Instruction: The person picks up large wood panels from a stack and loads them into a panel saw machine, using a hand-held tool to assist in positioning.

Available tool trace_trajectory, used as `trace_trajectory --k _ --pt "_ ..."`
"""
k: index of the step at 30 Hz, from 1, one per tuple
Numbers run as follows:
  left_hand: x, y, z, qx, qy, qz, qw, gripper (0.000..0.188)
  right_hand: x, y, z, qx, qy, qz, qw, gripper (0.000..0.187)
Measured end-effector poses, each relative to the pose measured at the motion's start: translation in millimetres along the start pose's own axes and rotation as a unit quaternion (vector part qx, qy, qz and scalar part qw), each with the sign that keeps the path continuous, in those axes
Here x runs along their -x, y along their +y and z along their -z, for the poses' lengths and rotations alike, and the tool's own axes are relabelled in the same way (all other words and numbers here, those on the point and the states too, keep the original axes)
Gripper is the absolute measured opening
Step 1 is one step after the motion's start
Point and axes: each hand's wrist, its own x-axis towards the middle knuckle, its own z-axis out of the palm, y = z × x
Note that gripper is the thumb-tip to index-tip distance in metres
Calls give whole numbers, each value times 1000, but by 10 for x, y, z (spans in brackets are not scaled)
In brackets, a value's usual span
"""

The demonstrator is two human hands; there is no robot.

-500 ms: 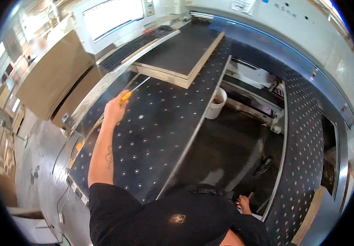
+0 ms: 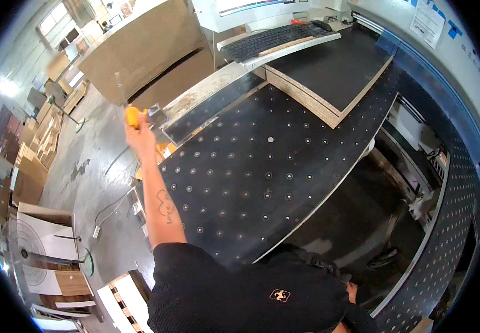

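Note:
My left hand [image 2: 140,136] is stretched out past the left edge of the black table, its fingers wrapped round a yellow-handled tool [image 2: 133,117]. A long, thin metal blade or shaft points up from the handle; its exact kind is hard to make out. Low in the view, my right hand [image 2: 352,291] hangs over the dark gap beside my body, mostly hidden, so its fingers do not show clearly. A black-topped stack of boards [image 2: 328,66] with pale wood edges lies on the studded black table [image 2: 234,172].
Beyond the table's left edge stand a keyboard [image 2: 273,43] and a stack of brown boards [image 2: 140,50]. A long opening [image 2: 362,200] splits the table on my right. A fan [image 2: 26,252] stands on the grey floor [image 2: 106,183], lower left. A blue machine curtain [image 2: 440,83] runs at upper right.
My left hand has swung left with the yellow-handled tool, from over the table near the boards to beyond its edge. My view has turned left, and my right hand shows less.

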Motion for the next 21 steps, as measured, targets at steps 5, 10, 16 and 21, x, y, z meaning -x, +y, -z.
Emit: trace_trajectory --k 5,10,16,21 --pt "-383 -803 -54 119 100 -28 988 37 753 -987 -100 26 19 68 997 31" --pt "-236 -1081 -463 -17 97 -30 995 42 570 -766 -62 6 21 106 994 35" --pt "-248 -1380 -763 -109 144 11 983 59 547 -327 -185 -78 46 99 991 44" --pt "-209 -1283 -572 -137 67 58 987 77 601 168 -293 9 55 83 995 34"
